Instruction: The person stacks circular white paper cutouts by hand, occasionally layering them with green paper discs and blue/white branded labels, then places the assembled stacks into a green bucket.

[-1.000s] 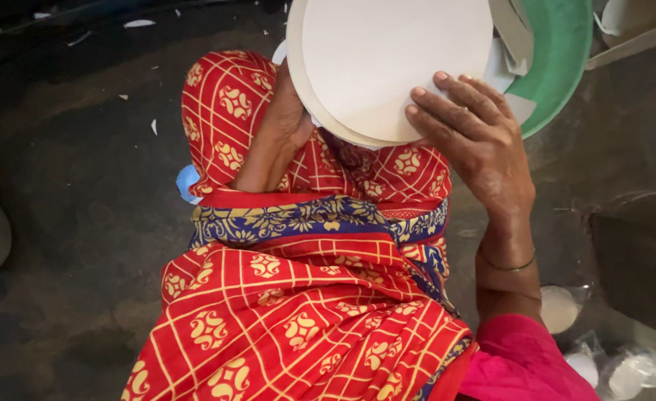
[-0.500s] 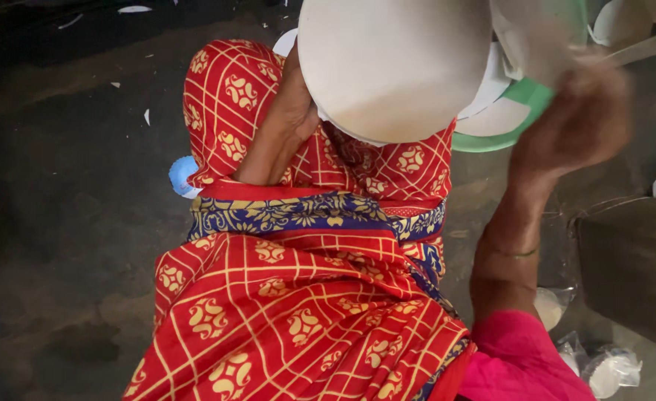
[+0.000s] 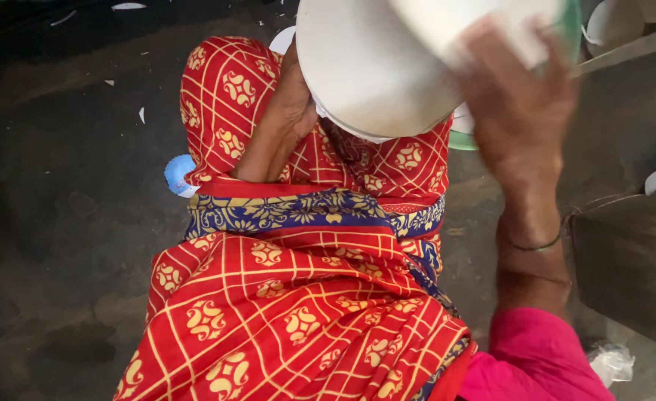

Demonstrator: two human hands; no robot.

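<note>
A: White disc stack (image 3: pixel 372 74), round, flat, prob paper plates, held up over the lap at top centre of frame. Biggest thing in hand. Under it the red patterned cloth (image 3: pixel 298 297) w/ yellow grid and a blue-gold border covers the knees.

B: Who's got hold of it?

A: Left hand (image 3: pixel 287 104) is under the stack's left edge, palm pressed on the underside, fingers hidden behind the discs. So its grip looks closed round the rim but can't see how far. Right hand (image 3: pixel 517 104) is blurred, up at the stack's right side, fingers spread and curled over what looks like a top disc (image 3: pixel 476 26) tilted off the pile. Grip on that: can't tell, too smeared.

B: Step?

A: My read: peeling or lifting one disc off the stack, rt hand doing the work, left steadying. Judgement only.

B: Next move needs?

A: Left keeps the pile level so the rest don't slide; rt needs a clean pinch on one edge only, not two discs.

B: Other stuff?

A: Green rim (image 3: pixel 465 141) peeks out behind the stack, likely a basin. Dark floor (image 3: pixel 61 186) w/ white scraps. Pink sleeve (image 3: pixel 536 364) low right, thin bangle (image 3: pixel 537 245) on rt wrist, small blue-white bit (image 3: pixel 179 174) left of the cloth.
</note>
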